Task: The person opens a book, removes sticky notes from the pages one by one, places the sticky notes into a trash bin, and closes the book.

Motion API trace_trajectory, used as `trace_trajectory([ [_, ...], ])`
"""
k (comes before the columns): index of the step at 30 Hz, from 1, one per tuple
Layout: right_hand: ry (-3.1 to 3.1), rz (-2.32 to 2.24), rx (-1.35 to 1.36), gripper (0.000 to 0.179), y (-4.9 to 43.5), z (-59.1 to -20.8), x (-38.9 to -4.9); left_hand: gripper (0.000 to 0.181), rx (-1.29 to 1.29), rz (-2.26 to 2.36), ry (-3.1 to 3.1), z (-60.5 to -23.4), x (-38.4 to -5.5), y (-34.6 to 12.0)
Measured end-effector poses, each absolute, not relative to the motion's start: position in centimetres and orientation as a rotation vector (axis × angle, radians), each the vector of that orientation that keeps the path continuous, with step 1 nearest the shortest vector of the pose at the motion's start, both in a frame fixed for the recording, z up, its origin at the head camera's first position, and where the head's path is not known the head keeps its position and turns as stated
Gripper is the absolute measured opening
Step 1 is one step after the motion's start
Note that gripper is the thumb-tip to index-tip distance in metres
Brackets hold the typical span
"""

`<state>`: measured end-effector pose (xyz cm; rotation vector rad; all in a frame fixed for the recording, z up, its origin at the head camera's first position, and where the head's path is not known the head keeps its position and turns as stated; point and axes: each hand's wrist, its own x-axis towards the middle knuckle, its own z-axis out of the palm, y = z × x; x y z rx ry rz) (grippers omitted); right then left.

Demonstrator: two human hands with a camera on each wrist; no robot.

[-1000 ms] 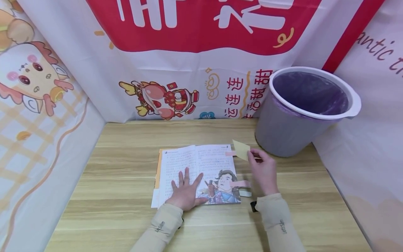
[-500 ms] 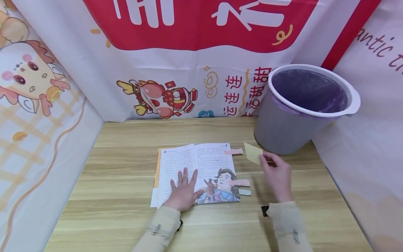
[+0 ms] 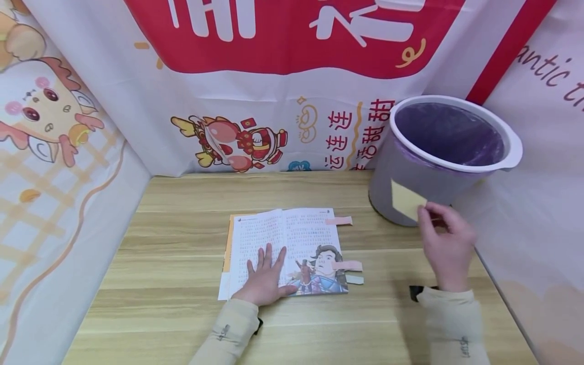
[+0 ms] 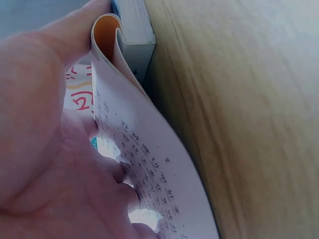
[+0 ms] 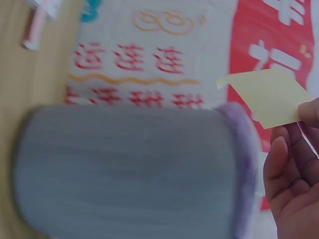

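Note:
My left hand [image 3: 263, 281] lies with spread fingers on an open book [image 3: 306, 230], pressing its pages down. In the left wrist view the book's page [image 4: 144, 144] curves up beside that palm [image 4: 65, 164]. A pale yellow sticky note [image 3: 406, 199] is pinched at one corner between thumb and fingers of my right hand [image 3: 449, 241]. In the head view the note overlaps the front of the grey trash bin [image 3: 422, 185], below its rim. The right wrist view shows the note [image 5: 271, 97] whole, held by the fingertips [image 5: 309, 112].
Two pink paper tabs [image 3: 341, 221] and a pale green tab [image 3: 355, 279] stick out from the book's right edge. The bin, lined with a purple bag [image 3: 449, 133], stands at the table's back right corner. Printed cloth [image 3: 269, 91] hangs behind the wooden table [image 3: 182, 324].
My right hand has carried the sticky note rightward, away from the upper pink tab to in front of the bin. The left hand has stayed on the book.

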<state>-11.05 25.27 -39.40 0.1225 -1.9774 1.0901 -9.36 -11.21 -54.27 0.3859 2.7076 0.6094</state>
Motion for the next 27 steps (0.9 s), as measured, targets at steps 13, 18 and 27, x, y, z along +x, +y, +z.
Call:
trace_trajectory([
  [13, -1.975, 0.913, 0.031, 0.021, 30.2, -30.0, -15.1, 0.107, 0.381, 0.623, 2.706, -54.1, -9.3, -11.3],
  [18, -2.174, 0.889, -0.062, 0.028, 32.2, -28.5, -18.5, 0.106, 0.388, 0.633, 2.713, -54.3, -9.4, -11.4],
  [27, -2.492, 0.815, -0.157, 0.035, 34.8, -29.1, -23.3, 0.107, 0.393, 0.627, 2.725, -54.8, -9.2, -11.4],
])
